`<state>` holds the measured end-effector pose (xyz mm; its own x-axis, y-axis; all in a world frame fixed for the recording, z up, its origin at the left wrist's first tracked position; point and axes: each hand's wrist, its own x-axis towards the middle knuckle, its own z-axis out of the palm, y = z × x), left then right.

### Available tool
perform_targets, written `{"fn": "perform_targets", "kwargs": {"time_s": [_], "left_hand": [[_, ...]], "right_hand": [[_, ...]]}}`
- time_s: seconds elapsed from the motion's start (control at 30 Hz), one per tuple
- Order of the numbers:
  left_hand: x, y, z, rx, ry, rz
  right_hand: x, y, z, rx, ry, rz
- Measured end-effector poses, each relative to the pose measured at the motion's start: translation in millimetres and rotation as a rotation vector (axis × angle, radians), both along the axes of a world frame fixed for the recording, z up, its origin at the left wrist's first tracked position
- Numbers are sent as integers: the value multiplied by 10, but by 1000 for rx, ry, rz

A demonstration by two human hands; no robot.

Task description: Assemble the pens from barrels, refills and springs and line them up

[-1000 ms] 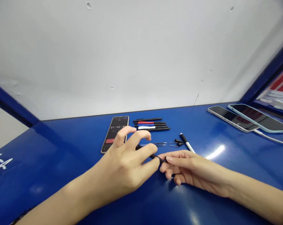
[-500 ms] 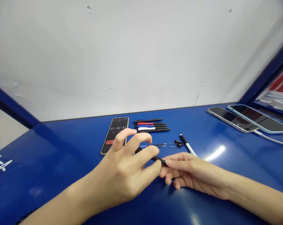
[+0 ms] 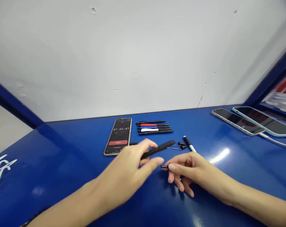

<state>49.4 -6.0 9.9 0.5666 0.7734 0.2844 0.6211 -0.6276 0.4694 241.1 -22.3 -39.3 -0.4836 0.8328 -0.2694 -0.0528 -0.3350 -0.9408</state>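
Note:
My left hand [image 3: 133, 164] grips a black pen barrel [image 3: 160, 148] that points up and to the right. My right hand [image 3: 190, 171] pinches a small black pen piece [image 3: 164, 166] between thumb and forefinger, just right of my left fingertips. Beyond the hands lie two small springs [image 3: 176, 147], black pen tips [image 3: 182, 145] and a black-and-white pen part [image 3: 189, 143] on the blue table [image 3: 62, 164].
A phone with a running timer [image 3: 118, 136] lies left of a row of several pens [image 3: 154, 127]. Two more phones [image 3: 247, 119] with a white cable [image 3: 275, 141] lie at the far right. A white wall rises behind the table.
The hands have drawn apart: the black barrel has swung up in my left hand, and my right hand has kept a small black piece. The camera shifted slightly.

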Motion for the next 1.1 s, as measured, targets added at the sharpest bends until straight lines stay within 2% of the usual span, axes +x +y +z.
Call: {"fn": "perform_targets", "kwargs": {"time_s": [0.07, 0.17, 0.23, 0.4, 0.5, 0.6, 0.67, 0.83, 0.93, 1.1], "left_hand": [[49, -58, -77, -134, 39, -56], [69, -94, -153, -163, 88, -64], [62, -98, -178, -141, 114, -70], [31, -106, -146, 53, 246, -135], [-64, -44, -63, 54, 277, -38], [-225, 81, -28, -24, 291, 195], [-320, 163, -61, -58, 322, 253], [-393, 274, -207, 4, 407, 250], [-384, 295, -251, 34, 438, 251], [-385, 317, -280, 23, 409, 232]], "right_hand": [[-21, -36, -23, 38, -29, 43], [-33, -73, -48, 74, -78, 77], [-40, -77, -62, 81, -92, 87], [-79, -58, -81, 80, -123, 83], [-66, -58, -54, 128, -161, 58], [-13, -44, 15, 247, -208, -26], [19, 0, 78, 356, -285, -46], [-36, 299, 212, 778, -703, -9], [-149, 554, 213, 999, -855, 31], [-312, 839, 110, 1057, -867, 99]]}}
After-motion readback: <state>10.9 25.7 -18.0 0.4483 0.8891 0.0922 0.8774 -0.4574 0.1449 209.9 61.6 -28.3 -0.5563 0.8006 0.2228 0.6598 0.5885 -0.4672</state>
